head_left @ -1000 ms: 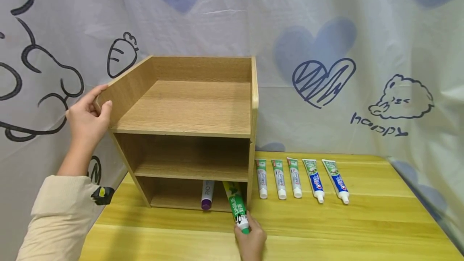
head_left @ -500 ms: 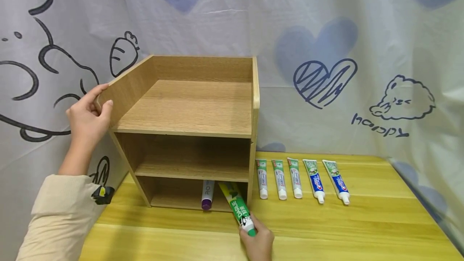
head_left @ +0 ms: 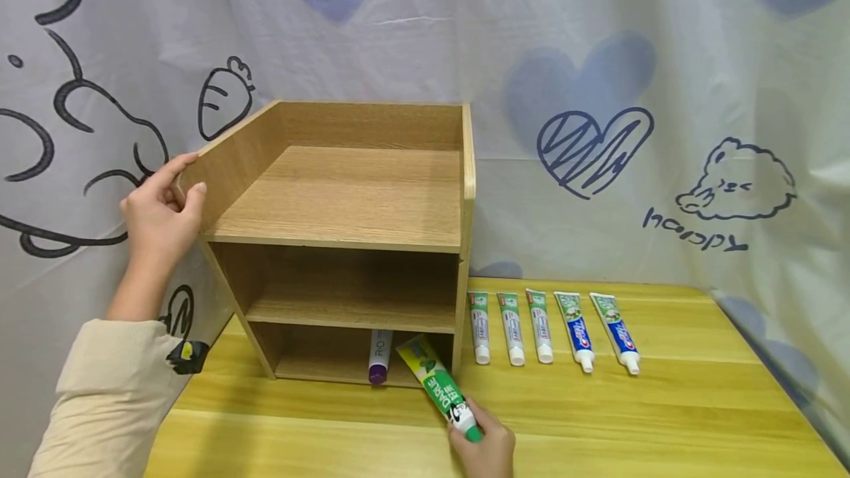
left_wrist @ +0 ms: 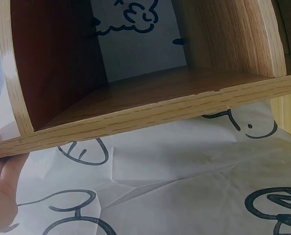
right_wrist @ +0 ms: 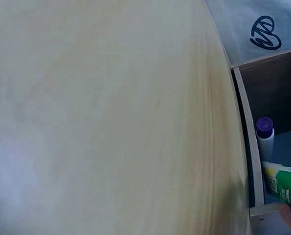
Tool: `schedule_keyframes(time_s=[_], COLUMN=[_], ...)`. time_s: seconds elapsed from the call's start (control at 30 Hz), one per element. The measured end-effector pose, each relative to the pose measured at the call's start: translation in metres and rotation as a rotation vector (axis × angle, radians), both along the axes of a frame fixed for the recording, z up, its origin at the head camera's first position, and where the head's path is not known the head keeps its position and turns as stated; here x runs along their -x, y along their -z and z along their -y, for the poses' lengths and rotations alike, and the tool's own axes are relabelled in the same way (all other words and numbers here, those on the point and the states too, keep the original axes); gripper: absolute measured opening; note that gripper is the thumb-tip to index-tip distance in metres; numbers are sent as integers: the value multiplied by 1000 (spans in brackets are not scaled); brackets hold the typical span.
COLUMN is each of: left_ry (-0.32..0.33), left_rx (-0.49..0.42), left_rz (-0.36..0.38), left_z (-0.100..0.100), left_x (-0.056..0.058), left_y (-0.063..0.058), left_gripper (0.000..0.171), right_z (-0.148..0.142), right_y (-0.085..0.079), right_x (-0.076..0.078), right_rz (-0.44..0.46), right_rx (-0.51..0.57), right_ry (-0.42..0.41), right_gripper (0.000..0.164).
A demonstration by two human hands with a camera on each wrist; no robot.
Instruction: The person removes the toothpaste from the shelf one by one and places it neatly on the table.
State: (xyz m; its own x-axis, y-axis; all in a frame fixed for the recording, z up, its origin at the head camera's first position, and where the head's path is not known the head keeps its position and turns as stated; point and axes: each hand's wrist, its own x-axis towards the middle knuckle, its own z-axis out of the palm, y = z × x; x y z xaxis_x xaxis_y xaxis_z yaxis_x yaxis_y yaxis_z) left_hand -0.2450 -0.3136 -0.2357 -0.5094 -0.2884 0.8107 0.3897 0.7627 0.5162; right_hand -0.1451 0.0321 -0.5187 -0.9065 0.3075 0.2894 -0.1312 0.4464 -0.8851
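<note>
My left hand (head_left: 159, 216) grips the upper left side panel of a wooden shelf unit (head_left: 358, 194), thumb inside and fingers behind; the left wrist view shows part of that hand (left_wrist: 6, 191) at the panel's edge. Low in the head view, my right hand (head_left: 486, 442) pinches the cap end of a green and yellow Darlie toothpaste tube (head_left: 437, 383). The tube slants, its flat tail at the mouth of the bottom compartment. Left of it in that compartment lies a white toothpaste tube with a purple cap (head_left: 379, 360), its far end hidden by the middle board.
Right of the shelf, several toothpaste tubes lie in a row on the yellow wooden table (head_left: 598, 419): green and white ones such as the nearest tube (head_left: 479, 327), then two blue and green tubes (head_left: 616, 332). A patterned curtain (head_left: 598, 13) hangs behind.
My right hand has moved right and slightly toward me with the Darlie tube, drawing its tail to the compartment's mouth and slanting it more. My left hand has stayed on the panel.
</note>
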Motion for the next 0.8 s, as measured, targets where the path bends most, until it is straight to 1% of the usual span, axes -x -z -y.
schedule_keyframes(time_s=[0.13,0.23,0.43,0.57,0.67,0.8], left_ry=[2,2,2,-6,-7,-6], left_rx=[6,7,0,4,11,6], left_rz=[-3,0,15,21,19,18], left_z=[0,0,1,1,1,2], left_x=[0,0,-1,-2,-1,-1], left_y=[0,0,0,-1,-1,-2], left_gripper=[35,35,35,35,35,35], right_z=[-5,-11,-27,-38,-46,-56], right_y=[-2,-5,-14,-18,-22,-29], right_x=[0,-1,1,3,5,9], right_rz=[-50,-82,-10,-10,15,62], right_rx=[-25,-26,-29,-31,0,73], right_ry=[-5,-38,-128,-182,-225,-279], right_gripper=[46,45,45,44,44,42])
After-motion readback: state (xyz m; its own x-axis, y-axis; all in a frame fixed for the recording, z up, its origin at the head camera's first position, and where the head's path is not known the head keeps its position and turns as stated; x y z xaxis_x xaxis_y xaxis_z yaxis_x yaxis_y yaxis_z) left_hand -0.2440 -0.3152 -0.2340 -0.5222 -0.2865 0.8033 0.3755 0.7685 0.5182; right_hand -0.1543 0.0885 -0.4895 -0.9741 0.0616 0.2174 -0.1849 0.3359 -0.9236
